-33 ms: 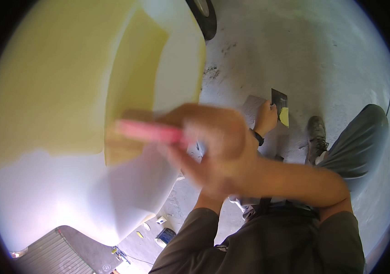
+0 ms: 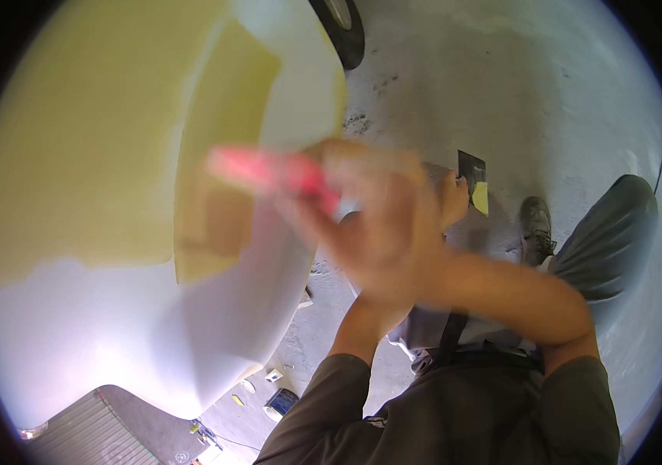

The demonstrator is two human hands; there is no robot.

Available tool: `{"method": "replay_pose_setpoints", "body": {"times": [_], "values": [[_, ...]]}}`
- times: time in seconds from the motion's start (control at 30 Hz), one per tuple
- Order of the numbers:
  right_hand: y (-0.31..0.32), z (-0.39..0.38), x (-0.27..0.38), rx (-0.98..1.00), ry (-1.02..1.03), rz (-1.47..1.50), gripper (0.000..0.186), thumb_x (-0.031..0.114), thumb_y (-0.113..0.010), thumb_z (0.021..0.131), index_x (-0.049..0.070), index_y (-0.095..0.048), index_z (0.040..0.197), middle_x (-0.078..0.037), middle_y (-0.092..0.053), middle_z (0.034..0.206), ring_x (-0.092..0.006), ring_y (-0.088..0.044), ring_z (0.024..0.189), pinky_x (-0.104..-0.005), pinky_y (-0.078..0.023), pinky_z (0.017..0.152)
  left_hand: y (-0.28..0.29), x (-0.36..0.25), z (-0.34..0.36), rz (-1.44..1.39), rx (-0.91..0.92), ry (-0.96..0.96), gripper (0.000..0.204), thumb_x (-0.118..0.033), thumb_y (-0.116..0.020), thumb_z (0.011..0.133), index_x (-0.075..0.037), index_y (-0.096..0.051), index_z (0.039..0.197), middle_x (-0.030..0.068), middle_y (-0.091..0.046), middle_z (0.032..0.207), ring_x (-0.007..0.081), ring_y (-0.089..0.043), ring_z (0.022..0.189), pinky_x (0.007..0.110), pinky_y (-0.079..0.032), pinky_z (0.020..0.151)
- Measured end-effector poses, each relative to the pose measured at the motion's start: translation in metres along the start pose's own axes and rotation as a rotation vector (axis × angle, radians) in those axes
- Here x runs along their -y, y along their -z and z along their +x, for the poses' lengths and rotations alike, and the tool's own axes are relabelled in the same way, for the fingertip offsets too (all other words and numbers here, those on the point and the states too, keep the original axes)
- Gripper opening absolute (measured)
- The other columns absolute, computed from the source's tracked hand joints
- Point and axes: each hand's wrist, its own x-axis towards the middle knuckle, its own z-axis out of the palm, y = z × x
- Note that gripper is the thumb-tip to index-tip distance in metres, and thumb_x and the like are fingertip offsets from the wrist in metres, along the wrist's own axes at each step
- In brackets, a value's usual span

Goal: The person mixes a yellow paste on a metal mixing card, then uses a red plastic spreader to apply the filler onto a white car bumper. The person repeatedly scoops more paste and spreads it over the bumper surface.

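Note:
A large curved white body panel (image 2: 91,333) with broad patches of yellow filler (image 2: 222,93) fills the left side. My right hand (image 2: 381,225), its arm crossing over the left one, is closed around a pink-red spreader (image 2: 257,170) in front of the panel's filled strip. Both are smeared by motion, and I cannot tell whether the spreader touches the surface. Farther right, my left hand (image 2: 453,200) grips a dark flat putty knife (image 2: 471,167), which carries yellow paste at its near corner. The right hand and arm cover much of the left forearm.
A wheel (image 2: 341,31) shows at the top. On the grey floor (image 2: 455,70) below the panel lie a dark blue tin (image 2: 280,403) and small scraps. A ribbed grey mat-like surface (image 2: 83,434) is at lower left. My shoe (image 2: 535,229) and bent knee are at right.
My right hand and the pink-red spreader have moved up the picture, and the spreader's tilt has changed. The left hand with the putty knife has stayed nearly where it was.

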Motion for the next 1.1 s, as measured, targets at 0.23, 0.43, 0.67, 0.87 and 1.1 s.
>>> {"method": "replay_pose_setpoints", "body": {"times": [0.23, 0.43, 0.67, 0.87, 1.1], "values": [[0.007, 0.062, -0.056, -0.275, -0.282, 0.028, 0.02, 0.014, -0.067, 0.094, -0.003, -0.078, 0.1, -0.019, -0.063, 0.062, -0.029, -0.057, 0.049, -0.0397, -0.048, 0.053, 0.011, 0.029, -0.002, -0.053, 0.095, -0.13, 0.034, -0.029, -0.062, 0.106, 0.005, -0.065, 0.109, 0.0216, -0.073, 0.101, 0.0351, -0.069, 0.09, 0.045, -0.052, 0.08], [-0.007, 0.048, -0.036, -0.293, -0.241, 0.067, 0.02, 0.011, -0.067, 0.094, -0.001, -0.08, 0.104, -0.018, -0.068, 0.067, -0.0286, -0.06, 0.052, -0.0382, -0.05, 0.056, 0.015, -0.018, -0.016, 0.202, -0.018, -0.034, 0.031, -0.025, -0.06, 0.106, 0.005, -0.063, 0.103, 0.0255, -0.072, 0.098, 0.0381, -0.072, 0.088, 0.047, -0.053, 0.078], [-0.025, -0.01, -0.004, -0.303, -0.022, 0.137, 0.032, -0.004, -0.064, 0.089, 0.006, -0.079, 0.115, -0.018, -0.077, 0.098, -0.0332, -0.075, 0.079, -0.0403, -0.059, 0.069, 0.014, -0.022, -0.001, -0.017, 0.003, 0.09, 0.031, -0.022, -0.056, 0.106, 0.008, -0.064, 0.101, 0.0287, -0.071, 0.088, 0.0415, -0.073, 0.079, 0.05, -0.054, 0.071], [-0.045, -0.059, 0.034, -0.206, -0.018, 0.18, 0.045, -0.006, -0.075, 0.075, 0.001, -0.073, 0.119, -0.017, -0.077, 0.104, -0.0358, -0.076, 0.093, -0.0432, -0.063, 0.082, 0.016, -0.025, 0.001, -0.051, 0.074, 0.163, 0.031, -0.02, -0.057, 0.103, 0.008, -0.067, 0.111, 0.0343, -0.071, 0.105, 0.053, -0.068, 0.105, 0.054, -0.053, 0.088], [-0.024, -0.091, 0.011, 0.111, -0.044, 0.236, 0.023, 0.002, -0.078, 0.086, 0.001, -0.074, 0.109, -0.016, -0.077, 0.1, -0.0348, -0.075, 0.086, -0.0426, -0.061, 0.074, 0.008, -0.001, 0.0, -0.1, 0.099, 0.147, 0.033, -0.02, -0.056, 0.104, 0.007, -0.066, 0.118, 0.036, -0.07, 0.111, 0.0514, -0.066, 0.112, 0.055, -0.051, 0.095]]}}
